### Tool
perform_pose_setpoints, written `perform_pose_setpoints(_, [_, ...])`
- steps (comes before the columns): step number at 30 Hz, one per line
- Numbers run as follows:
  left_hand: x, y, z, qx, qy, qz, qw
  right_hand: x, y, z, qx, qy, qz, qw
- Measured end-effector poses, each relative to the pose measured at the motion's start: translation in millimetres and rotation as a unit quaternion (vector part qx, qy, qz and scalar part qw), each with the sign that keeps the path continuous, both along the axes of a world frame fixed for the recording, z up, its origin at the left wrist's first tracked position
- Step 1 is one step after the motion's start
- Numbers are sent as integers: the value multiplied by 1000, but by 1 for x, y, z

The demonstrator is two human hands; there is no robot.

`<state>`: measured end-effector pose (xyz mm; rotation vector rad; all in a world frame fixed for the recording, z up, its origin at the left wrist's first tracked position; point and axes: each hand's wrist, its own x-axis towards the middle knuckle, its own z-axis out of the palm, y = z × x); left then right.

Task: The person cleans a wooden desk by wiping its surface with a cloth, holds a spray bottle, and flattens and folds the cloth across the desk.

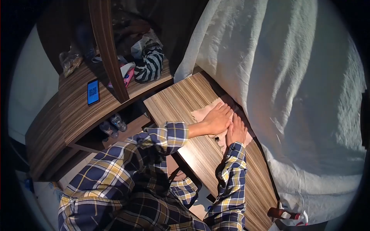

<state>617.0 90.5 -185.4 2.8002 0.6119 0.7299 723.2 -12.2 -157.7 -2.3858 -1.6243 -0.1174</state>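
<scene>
A pale pink cloth [203, 113] with ragged edges lies on the wood-grain tabletop. My left hand [218, 118] rests flat on it, fingers stretched toward the far edge. Close beside it, my right hand [237, 131] also presses flat on the cloth, its fingers extended and nearly touching the left hand. Part of the cloth is hidden beneath both hands. A small dark spot [217, 138] shows near its lower edge.
A grey-white curtain [262, 57] hangs along the table's far side. On the curved shelf [79, 111] are a lit phone [93, 92], a striped cloth item [151, 63] and a plastic bag [70, 61]. Clear bottles [118, 121] stand below. A brown bottle [279, 213] lies at lower right.
</scene>
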Motion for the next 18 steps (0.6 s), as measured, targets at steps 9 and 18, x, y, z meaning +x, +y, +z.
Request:
perform_pose_setpoints(9, [-57,16,-5,-23,22,26,999,-37,13,-3,-13,43,93,995])
perform_pose_setpoints(18, [-53,82,4,9,13,77,997,-56,65,25,-17,22,55,998])
